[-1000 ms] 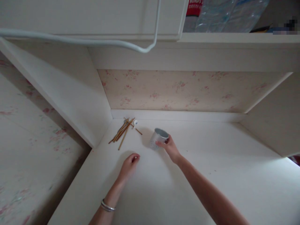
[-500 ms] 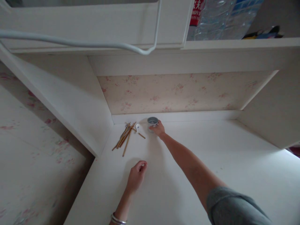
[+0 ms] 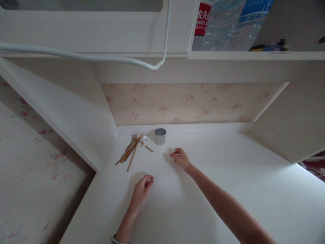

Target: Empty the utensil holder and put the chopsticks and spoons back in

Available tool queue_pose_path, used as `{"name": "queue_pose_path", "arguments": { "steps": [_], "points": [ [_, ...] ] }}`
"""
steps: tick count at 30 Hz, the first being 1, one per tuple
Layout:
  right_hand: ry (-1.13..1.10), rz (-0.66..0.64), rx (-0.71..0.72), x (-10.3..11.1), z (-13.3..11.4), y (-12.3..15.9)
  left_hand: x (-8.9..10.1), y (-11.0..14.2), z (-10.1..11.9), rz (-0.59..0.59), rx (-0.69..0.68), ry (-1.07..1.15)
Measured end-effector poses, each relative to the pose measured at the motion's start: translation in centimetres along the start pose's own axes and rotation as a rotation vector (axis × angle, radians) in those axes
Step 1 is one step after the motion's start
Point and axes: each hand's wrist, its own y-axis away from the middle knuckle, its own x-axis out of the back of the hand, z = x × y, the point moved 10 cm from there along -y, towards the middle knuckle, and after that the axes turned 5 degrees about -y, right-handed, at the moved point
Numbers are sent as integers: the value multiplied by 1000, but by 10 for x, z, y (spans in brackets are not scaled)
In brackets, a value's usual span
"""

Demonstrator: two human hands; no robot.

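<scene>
A: Your right hand [image 3: 180, 158] has its grip released, fingers slightly bent, apart from the perforated metal cup [image 3: 160, 139].

B: That cup stands upright on your tabletop [image 3: 203, 203], near the back edge; you can see holes in its floor, but its side pattern is hard to read.

A: And your left hand [image 3: 142, 190]?

B: Loosely curled over the tabletop. Your palm is hidden, so I cannot tell whether that grip is clenched. Your bracelet [image 3: 116, 240] is cut off at the bottom.

A: Left of the cup you have chopsticks [image 3: 130, 152], too tangled to count, and 1 white spoon [image 3: 144, 139] overlapping 1 of them.

B: Above, the plastic bottles [image 3: 223, 27] lose their tops to the view's edge.
</scene>
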Motion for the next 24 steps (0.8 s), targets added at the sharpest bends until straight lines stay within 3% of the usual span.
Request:
{"name": "queue_pose_path", "arguments": {
  "steps": [5, 9, 13, 18, 24],
  "points": [
    [39, -75, -49, 32, 13, 79, -28, -1, 35, -86, -44, -42],
    [28, -109, -46, 28, 18, 122, -69, -1, 69, -169, -101, -25],
    [73, -111, 93, 17, 16, 147, -100, -1, 84, -197, -112, 74],
    [170, -172, 184, 10, 13, 157, -108, 2, 82, -184, -123, 96],
    [203, -199, 168, 10, 14, 156, -103, 4, 79, -168, -102, 140]
  ]
}}
